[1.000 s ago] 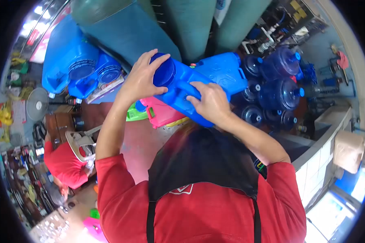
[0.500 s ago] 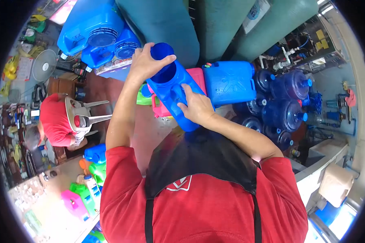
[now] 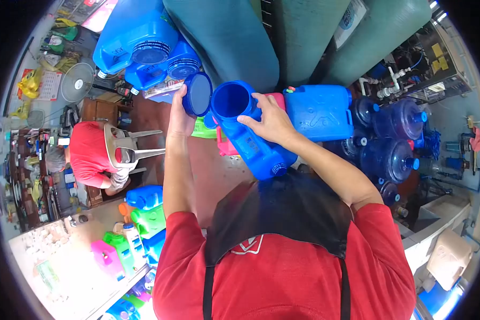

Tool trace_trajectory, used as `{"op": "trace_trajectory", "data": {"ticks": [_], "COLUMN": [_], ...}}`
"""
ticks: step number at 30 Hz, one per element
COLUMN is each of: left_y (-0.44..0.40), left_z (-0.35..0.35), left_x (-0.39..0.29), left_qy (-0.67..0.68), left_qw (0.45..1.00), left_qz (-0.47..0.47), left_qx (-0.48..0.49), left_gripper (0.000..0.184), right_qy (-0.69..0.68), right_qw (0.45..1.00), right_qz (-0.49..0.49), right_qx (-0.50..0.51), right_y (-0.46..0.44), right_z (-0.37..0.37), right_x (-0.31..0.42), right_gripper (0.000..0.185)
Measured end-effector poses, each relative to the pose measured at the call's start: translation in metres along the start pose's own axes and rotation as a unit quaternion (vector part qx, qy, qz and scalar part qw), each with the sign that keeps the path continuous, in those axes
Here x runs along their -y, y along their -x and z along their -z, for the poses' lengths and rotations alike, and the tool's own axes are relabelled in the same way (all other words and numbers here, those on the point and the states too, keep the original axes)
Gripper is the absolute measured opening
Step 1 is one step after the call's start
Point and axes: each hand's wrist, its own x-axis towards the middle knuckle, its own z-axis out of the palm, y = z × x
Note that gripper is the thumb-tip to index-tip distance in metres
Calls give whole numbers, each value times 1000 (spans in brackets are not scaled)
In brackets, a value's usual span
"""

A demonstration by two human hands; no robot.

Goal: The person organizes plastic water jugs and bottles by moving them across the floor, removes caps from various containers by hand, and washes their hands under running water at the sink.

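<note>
Blue jug, mouth open towards us, in front of our apron. Our right hand grips its neck, thumb at the rim; our left hand grips the round lid, just beside. Steadying the neck seems wise. Pink jug partly hidden behind; water bottles to the right; tall tanks crowd the far side.

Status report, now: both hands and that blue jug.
Left hand holding blue lid. Right hand on blue jug, beside its open mouth. Nothing seen covering that mouth.
</note>
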Motion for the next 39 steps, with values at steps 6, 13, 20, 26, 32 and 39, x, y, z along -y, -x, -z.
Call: {"op": "trace_trajectory", "data": {"ticks": [6,13,20,26,32,39], "left_y": [30,11,-7,16,20,11], "left_z": [-38,-50,-25,-45,-58,-34], "left_x": [2,30,30,17,9,19], "left_qy": [-523,-636,-313,-643,-646,-450], "left_qw": [752,688,933,649,669,860], "left_qz": [-401,-345,-168,-400,-362,-236], "left_qx": [1,54,60,71,58,46], "left_gripper": [77,84,75,91,88,73], "right_qy": [-53,-205,-172,-153,-203,-217], "right_qw": [995,979,985,984,979,975], "right_qz": [51,-6,-16,81,30,9], "right_qx": [-67,-23,-1,-39,-10,38], "right_y": [-6,-19,-24,-41,-45,-44], "right_z": [8,4,12,5,7,17], "right_x": [3,-9,-13,-12,-12,-10], "right_gripper": [73,69,70,72,81,79]}}
